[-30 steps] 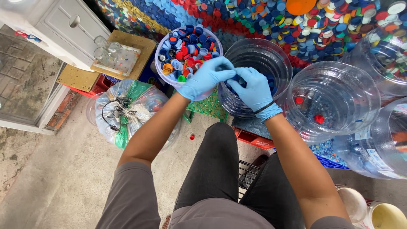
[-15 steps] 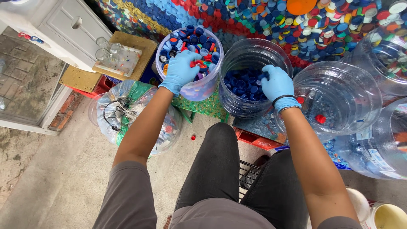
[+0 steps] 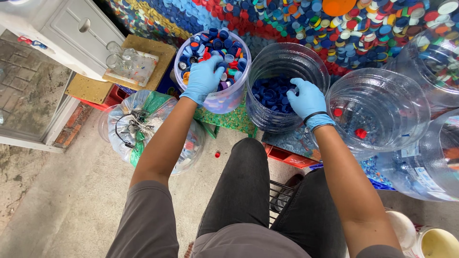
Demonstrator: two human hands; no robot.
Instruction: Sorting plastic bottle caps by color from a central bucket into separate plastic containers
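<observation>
Two hands (image 3: 203, 76) (image 3: 307, 98) inside adjacent cap tubs (image 3: 229, 98) (image 3: 267, 117).

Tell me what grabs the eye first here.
Two blue-gloved hands: the left hand digs into a tub of mixed caps, the right hand sits over a clear jar of blue caps. Behind them a heap of bottle caps fills the top of the view.

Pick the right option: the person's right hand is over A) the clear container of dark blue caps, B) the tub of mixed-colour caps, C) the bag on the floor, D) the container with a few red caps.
A: the gloved right hand sits at the rim of the clear container of dark blue caps, while the left hand reaches into the tub of mixed-colour caps.
</observation>
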